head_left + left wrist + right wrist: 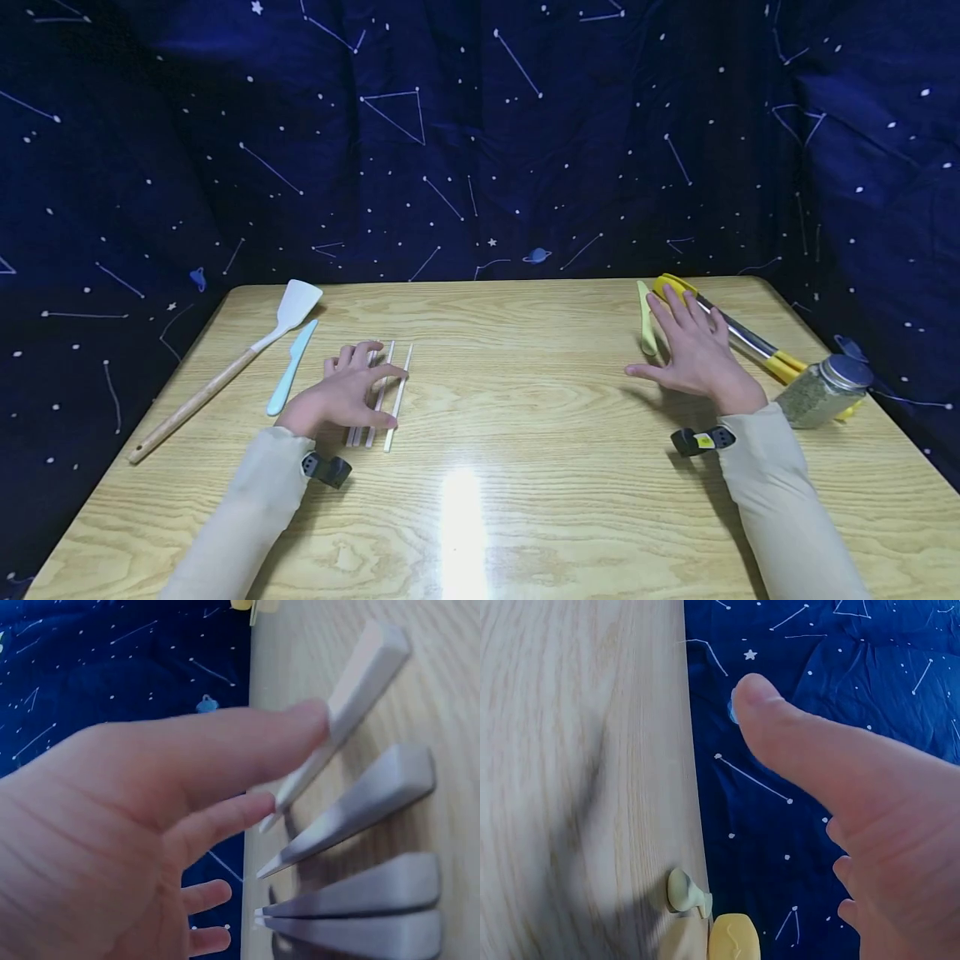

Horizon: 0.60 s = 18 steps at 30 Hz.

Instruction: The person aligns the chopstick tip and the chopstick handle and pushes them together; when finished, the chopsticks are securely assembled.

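Note:
My left hand (348,392) lies palm down on a wooden table (517,333), fingers spread over several thin white sticks (390,439) laid side by side. In the left wrist view one fingertip of the left hand (112,847) touches the top white stick (360,795); nothing is gripped. My right hand (693,354) is flat with straight fingers near the table's far right. Its fingertips reach a pale yellow-green utensil (645,325) and the head of yellow tongs (742,333). The right wrist view shows the right hand (870,810), the utensil's tip (684,891) and a tong tip (733,937).
A white spatula (296,302) with a wooden handle and a light blue knife (291,368) lie left of the sticks. A glass spice jar (823,392) lies on its side by my right wrist. Dark blue star-print cloth (480,150) hangs behind the table.

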Available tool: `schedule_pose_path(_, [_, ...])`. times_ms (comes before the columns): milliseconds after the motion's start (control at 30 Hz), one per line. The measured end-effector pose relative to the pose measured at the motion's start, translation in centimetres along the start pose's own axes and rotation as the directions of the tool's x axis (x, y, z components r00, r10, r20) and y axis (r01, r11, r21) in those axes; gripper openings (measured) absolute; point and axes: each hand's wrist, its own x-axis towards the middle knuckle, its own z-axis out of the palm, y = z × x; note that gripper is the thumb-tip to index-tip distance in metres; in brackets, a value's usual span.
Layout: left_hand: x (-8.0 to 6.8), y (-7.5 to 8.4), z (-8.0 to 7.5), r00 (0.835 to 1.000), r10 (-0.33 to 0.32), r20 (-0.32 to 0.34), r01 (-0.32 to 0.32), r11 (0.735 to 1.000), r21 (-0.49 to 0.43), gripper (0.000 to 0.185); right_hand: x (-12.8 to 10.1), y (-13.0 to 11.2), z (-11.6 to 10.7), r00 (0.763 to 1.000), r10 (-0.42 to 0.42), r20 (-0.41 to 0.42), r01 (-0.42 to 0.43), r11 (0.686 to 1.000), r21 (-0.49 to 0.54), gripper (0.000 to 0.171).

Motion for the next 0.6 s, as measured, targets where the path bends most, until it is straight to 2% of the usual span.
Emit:
schedule_pose_path(333, [-0.2, -0.4, -0.4, 1.000, -0.009, 0.005, 0.009, 1.000, 0.010, 0.067, -0.1, 0.1, 0.0, 0.999, 0.013, 0.040, -0.013, 1.000, -0.002, 0.113])
schedule_pose_path(600, [-0.4, -1.3, -0.3, 1.000, -0.003, 0.000, 0.003, 0.999, -0.042, 0.067, 0.0, 0.0, 0.2, 1.000, -0.008, 0.011, 0.008, 0.999, 0.045, 0.109])
